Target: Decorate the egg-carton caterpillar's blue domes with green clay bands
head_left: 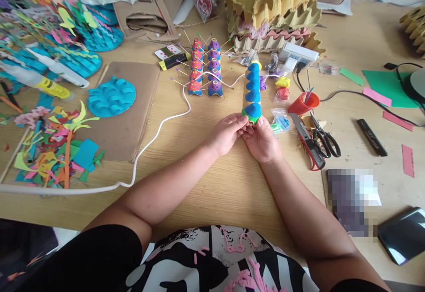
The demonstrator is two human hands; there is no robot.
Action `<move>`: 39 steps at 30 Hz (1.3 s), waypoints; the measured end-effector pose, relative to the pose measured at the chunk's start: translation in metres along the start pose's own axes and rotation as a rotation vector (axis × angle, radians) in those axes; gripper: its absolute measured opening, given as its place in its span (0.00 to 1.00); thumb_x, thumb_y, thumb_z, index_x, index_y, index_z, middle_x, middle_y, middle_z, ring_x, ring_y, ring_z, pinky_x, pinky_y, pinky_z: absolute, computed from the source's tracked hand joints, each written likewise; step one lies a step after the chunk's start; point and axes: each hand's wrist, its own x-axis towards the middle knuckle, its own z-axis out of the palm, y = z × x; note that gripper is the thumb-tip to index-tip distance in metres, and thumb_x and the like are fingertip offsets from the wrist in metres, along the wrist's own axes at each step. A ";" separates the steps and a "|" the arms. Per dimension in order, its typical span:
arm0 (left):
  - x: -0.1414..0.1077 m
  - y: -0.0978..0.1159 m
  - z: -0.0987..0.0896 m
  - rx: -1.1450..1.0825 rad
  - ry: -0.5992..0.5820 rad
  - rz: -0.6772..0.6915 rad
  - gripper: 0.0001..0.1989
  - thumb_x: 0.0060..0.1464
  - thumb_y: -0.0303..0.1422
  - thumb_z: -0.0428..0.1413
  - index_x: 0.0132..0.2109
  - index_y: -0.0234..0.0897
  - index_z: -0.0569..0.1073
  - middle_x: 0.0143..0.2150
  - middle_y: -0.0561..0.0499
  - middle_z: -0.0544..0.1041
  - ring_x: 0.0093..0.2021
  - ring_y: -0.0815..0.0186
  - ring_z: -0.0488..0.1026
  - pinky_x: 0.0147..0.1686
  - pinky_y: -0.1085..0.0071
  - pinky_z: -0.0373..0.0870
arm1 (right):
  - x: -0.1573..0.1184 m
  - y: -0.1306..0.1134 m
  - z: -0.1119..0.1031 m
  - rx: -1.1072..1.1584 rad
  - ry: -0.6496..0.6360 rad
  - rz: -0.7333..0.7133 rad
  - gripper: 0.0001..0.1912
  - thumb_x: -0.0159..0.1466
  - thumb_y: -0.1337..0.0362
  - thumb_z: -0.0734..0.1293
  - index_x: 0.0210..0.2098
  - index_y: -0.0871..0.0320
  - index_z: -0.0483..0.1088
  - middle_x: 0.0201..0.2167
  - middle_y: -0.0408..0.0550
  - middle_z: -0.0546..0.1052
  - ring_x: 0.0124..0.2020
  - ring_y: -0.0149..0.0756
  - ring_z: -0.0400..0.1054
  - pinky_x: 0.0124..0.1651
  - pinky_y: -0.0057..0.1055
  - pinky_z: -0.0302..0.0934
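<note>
A strip of egg-carton cups [253, 83], blue on top with green at its near end and yellow at its far tip, points away from me. My left hand [229, 133] pinches the left side of its green end. On the right side, my right hand [263, 141] grips the same end, thumb on top. To the left stand a red row of cups [195, 68] and a purple row of cups [214, 68], both with pins sticking out. Small bags of yellow clay [283, 82], red clay [283, 93] and blue clay [281, 122] lie to the right.
A white cable [159, 128] crosses the table on the left. Scissors [323, 137] and a cutter [307, 139] lie by an orange cup [303, 103]. Stacked egg trays [268, 4] rise behind. Paper scraps [49, 159] and a cardboard sheet [122, 137] are at left.
</note>
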 end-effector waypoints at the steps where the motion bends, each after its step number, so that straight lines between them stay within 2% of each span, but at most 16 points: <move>1: 0.000 -0.001 0.000 0.003 0.001 0.009 0.20 0.48 0.45 0.77 0.32 0.36 0.79 0.29 0.55 0.78 0.31 0.72 0.75 0.34 0.74 0.68 | 0.000 0.000 0.000 -0.004 0.000 -0.001 0.22 0.58 0.47 0.83 0.33 0.51 0.71 0.29 0.38 0.76 0.32 0.31 0.70 0.43 0.33 0.73; 4: 0.000 -0.003 0.000 0.011 0.013 0.044 0.23 0.44 0.47 0.79 0.30 0.36 0.78 0.28 0.55 0.79 0.30 0.72 0.75 0.33 0.75 0.68 | 0.001 -0.001 0.001 -0.015 0.001 0.013 0.22 0.59 0.44 0.81 0.32 0.50 0.71 0.28 0.38 0.75 0.31 0.32 0.68 0.43 0.35 0.72; 9: -0.002 -0.006 -0.001 0.084 0.042 0.079 0.22 0.47 0.46 0.77 0.30 0.35 0.78 0.29 0.52 0.81 0.31 0.71 0.76 0.37 0.73 0.70 | 0.004 -0.003 0.002 0.018 0.055 0.079 0.25 0.64 0.34 0.73 0.32 0.50 0.73 0.26 0.40 0.75 0.29 0.34 0.66 0.40 0.36 0.71; 14: -0.004 -0.009 -0.004 0.151 0.005 0.094 0.24 0.43 0.49 0.78 0.33 0.34 0.80 0.32 0.51 0.82 0.34 0.71 0.76 0.42 0.71 0.71 | 0.005 -0.003 0.002 0.003 0.075 0.053 0.24 0.65 0.37 0.73 0.31 0.49 0.71 0.24 0.38 0.72 0.26 0.33 0.62 0.37 0.34 0.69; 17: -0.003 -0.008 -0.004 0.150 -0.017 0.087 0.24 0.43 0.49 0.78 0.35 0.35 0.81 0.33 0.51 0.82 0.36 0.69 0.77 0.44 0.71 0.71 | 0.004 -0.002 0.001 0.029 0.069 0.024 0.24 0.63 0.38 0.76 0.30 0.49 0.70 0.24 0.37 0.72 0.26 0.33 0.64 0.38 0.33 0.70; 20: -0.001 -0.004 -0.002 0.105 -0.020 0.058 0.23 0.48 0.50 0.76 0.37 0.35 0.82 0.32 0.51 0.82 0.35 0.68 0.77 0.40 0.71 0.70 | 0.003 -0.002 0.001 0.028 0.049 0.019 0.24 0.60 0.37 0.78 0.31 0.49 0.73 0.26 0.38 0.76 0.29 0.34 0.67 0.41 0.36 0.73; 24: -0.001 0.001 0.002 0.038 -0.001 0.033 0.21 0.55 0.48 0.73 0.29 0.35 0.78 0.28 0.52 0.79 0.31 0.69 0.74 0.37 0.71 0.69 | 0.003 -0.002 0.000 -0.035 -0.019 0.014 0.25 0.62 0.35 0.75 0.33 0.50 0.76 0.29 0.41 0.79 0.32 0.36 0.71 0.45 0.40 0.75; 29: -0.003 0.000 0.001 0.034 0.005 0.015 0.22 0.56 0.46 0.73 0.27 0.37 0.75 0.25 0.55 0.74 0.31 0.68 0.75 0.40 0.69 0.72 | 0.003 -0.003 -0.001 -0.044 -0.008 0.039 0.27 0.66 0.33 0.70 0.32 0.50 0.75 0.26 0.41 0.76 0.28 0.36 0.68 0.41 0.40 0.73; 32: -0.004 -0.001 0.000 0.038 -0.010 0.019 0.20 0.55 0.46 0.73 0.29 0.37 0.77 0.27 0.54 0.77 0.31 0.68 0.75 0.40 0.69 0.72 | 0.003 -0.002 -0.003 -0.022 -0.012 0.046 0.26 0.65 0.35 0.72 0.30 0.50 0.74 0.25 0.40 0.74 0.27 0.34 0.65 0.39 0.38 0.71; 36: -0.003 0.002 0.001 0.035 0.022 -0.006 0.20 0.62 0.47 0.68 0.30 0.37 0.78 0.29 0.52 0.79 0.30 0.69 0.74 0.39 0.69 0.71 | 0.003 -0.001 -0.004 -0.047 -0.014 0.043 0.24 0.60 0.37 0.77 0.30 0.50 0.73 0.23 0.39 0.70 0.29 0.36 0.66 0.42 0.40 0.71; 39: -0.002 0.003 0.001 0.004 0.034 -0.022 0.20 0.65 0.47 0.65 0.31 0.37 0.78 0.28 0.52 0.78 0.30 0.69 0.73 0.37 0.69 0.69 | 0.002 0.000 -0.003 -0.062 -0.027 0.031 0.24 0.57 0.38 0.79 0.32 0.49 0.74 0.25 0.40 0.72 0.31 0.38 0.68 0.44 0.40 0.71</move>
